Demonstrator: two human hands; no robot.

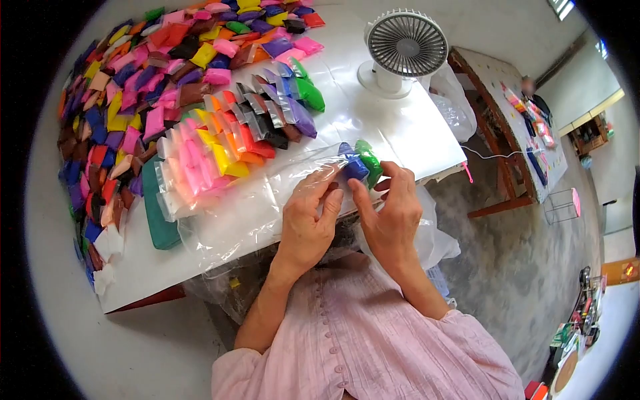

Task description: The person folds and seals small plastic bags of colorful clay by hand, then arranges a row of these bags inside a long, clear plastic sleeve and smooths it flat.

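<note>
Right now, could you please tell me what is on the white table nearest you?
A heap of coloured packets, overlapping rows of packets, a dark green item, clear plastic and a white desk fan. The heap hides part of the tabletop.

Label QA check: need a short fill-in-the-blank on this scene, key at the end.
Near the left hand and right hand, a blue packet sits beside a ____ one.
The fan stands on a ____ table.
The person's top is pale ____.
In the picture, the heap of packets lies to the ____ of the fan.
Missing words: green; white; pink; left.
</note>
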